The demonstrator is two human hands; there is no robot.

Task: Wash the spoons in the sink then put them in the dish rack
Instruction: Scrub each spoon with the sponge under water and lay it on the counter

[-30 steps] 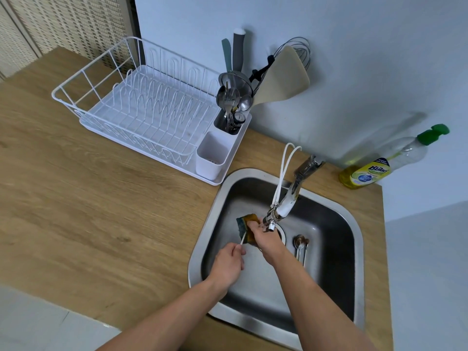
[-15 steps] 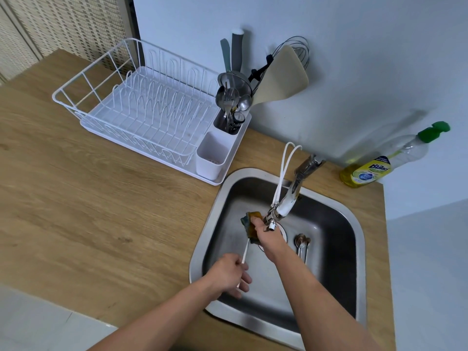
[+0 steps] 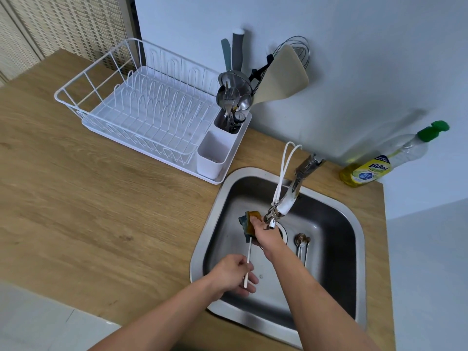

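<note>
From the head view, the left hand [image 3: 234, 273] pinches the lower end of a white spoon [image 3: 248, 259] handle over the sink [image 3: 202, 249], while the right hand [image 3: 266, 235] is curled round a yellow-and-blue sponge [image 3: 247, 222] that wraps the spoon's upper end, just beside the tap [image 3: 283, 203] nozzle. The bowl of the spoon is hidden inside the sponge, so how clean it is cannot be told. More spoons [image 3: 301, 245] of metal lie together on the sink floor, right of the drain and apart from both hands. The rack [image 3: 141, 110] stands on the counter [image 3: 76, 211] to the left of the sink; its far cutlery cup [image 3: 228, 120] is crowded with utensils and the near cup [image 3: 211, 154] looks bare. The step in hand seems to be scrubbing, with most of the task still ahead. The thin handle is held only by fingertips at its end, so a hard pull of the sponge could slip it free into the sink. The right knuckles sit close under the nozzle and could knock it. No water stream is plain here; soap left on unrinsed would reach the rack. A bottle [image 3: 372, 168] of dish soap stands right of the tap.
</note>
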